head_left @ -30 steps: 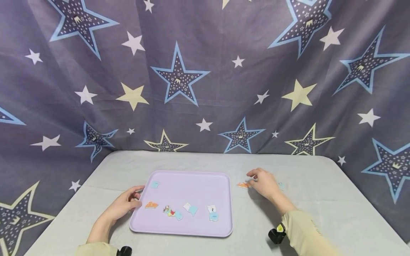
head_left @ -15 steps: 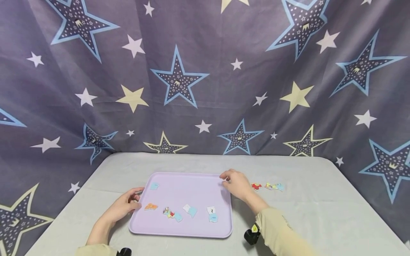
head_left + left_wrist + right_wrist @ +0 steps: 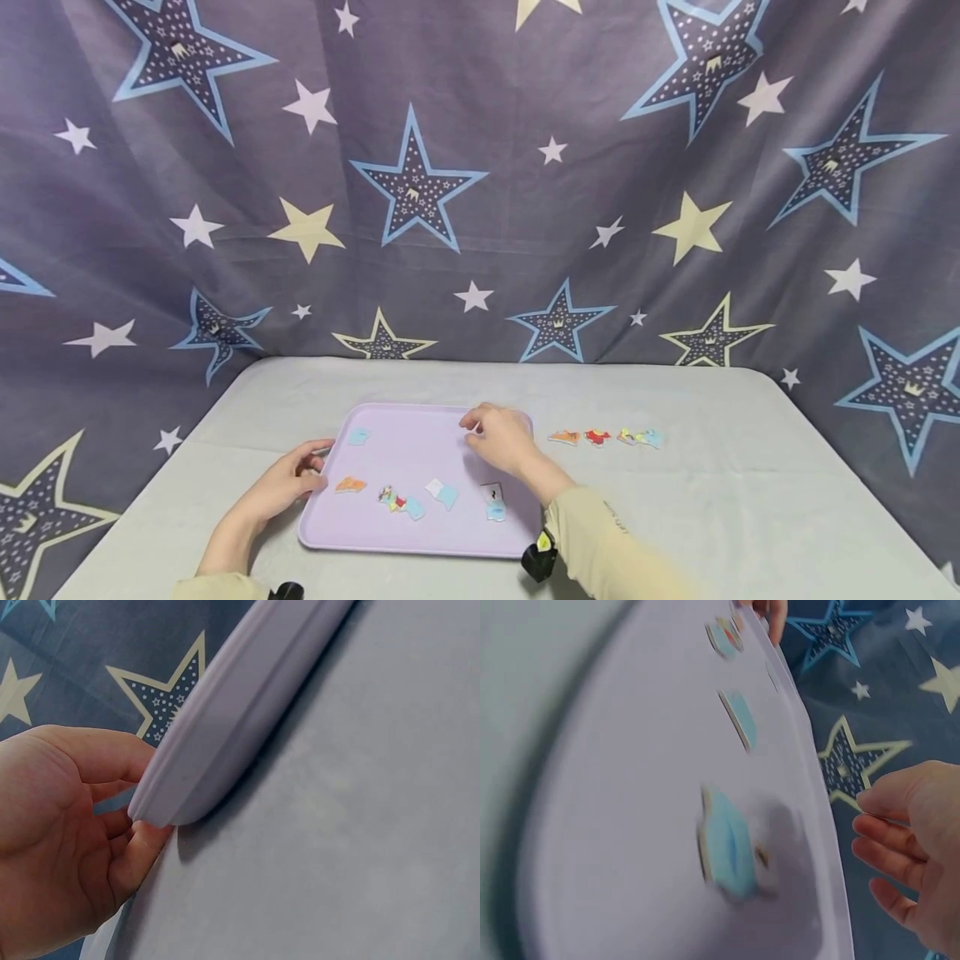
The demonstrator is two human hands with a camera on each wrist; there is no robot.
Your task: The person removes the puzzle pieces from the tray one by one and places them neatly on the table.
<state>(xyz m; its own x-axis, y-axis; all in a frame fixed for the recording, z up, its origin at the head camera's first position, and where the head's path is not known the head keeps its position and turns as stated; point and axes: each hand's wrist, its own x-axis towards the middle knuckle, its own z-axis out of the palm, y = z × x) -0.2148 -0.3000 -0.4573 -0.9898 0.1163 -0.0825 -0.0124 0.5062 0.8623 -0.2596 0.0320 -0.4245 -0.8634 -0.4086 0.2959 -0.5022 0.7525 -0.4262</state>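
A lilac tray [image 3: 405, 546] lies on the table, with my left hand [image 3: 279, 483] at its left edge. Thumb and fingers hold the tray's rim in the left wrist view. Over the tray's far right part hovers my right hand [image 3: 501, 437], its fingers loosely bent and nothing visible between them. Inside the tray lie an orange puzzle piece [image 3: 350, 484], joined colourful pieces [image 3: 401, 503], a white-and-blue piece [image 3: 442, 493], a white-and-blue piece with a black mark [image 3: 494, 502], and a light blue piece [image 3: 359, 437].
Right of the tray, an orange piece [image 3: 564, 437], a red piece [image 3: 597, 437] and a yellow-and-blue joined piece [image 3: 640, 437] lie in a row on the grey-covered table [image 3: 735, 500]. A star-patterned curtain [image 3: 480, 167] hangs behind the table's far edge.
My right hand has moved left from the orange piece on the table to over the tray, leaving that piece in the row. The left hand has stayed at the tray's edge.
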